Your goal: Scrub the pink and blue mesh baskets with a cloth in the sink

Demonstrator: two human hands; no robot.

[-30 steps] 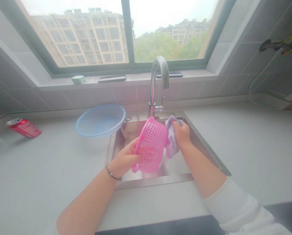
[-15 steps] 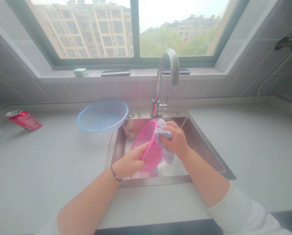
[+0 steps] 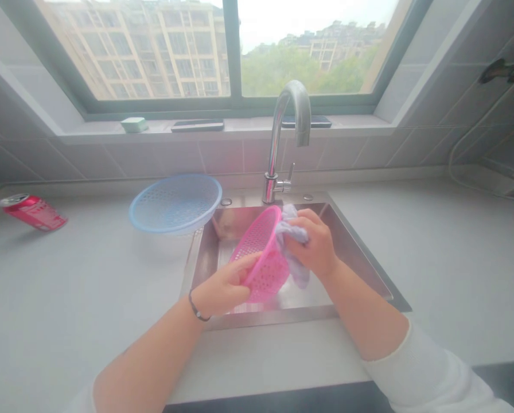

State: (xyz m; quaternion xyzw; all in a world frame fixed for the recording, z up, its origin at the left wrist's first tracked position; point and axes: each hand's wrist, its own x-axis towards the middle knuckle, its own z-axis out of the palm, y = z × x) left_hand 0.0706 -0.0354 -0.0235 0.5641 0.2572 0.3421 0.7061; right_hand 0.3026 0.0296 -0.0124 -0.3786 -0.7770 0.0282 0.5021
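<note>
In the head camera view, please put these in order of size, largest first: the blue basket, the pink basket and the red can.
1. Blue perforated basket
2. Pink perforated basket
3. Red drink can

The pink basket is nearer the camera, so its real size against the blue one is unsure.

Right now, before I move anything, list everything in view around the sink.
pink plastic basket: one, pink, held over the sink
cloth: one, lilac, pressed against the basket
stainless steel sink: one, silver, under the hands
mixer faucet: one, chrome, behind the sink
plastic colander: one, pale blue, left of the sink
soda can: one, red, lying on the counter, far left
sponge: one, pale green, windowsill
phones: two, dark, windowsill
left hand: on the basket
right hand: on the cloth
</note>
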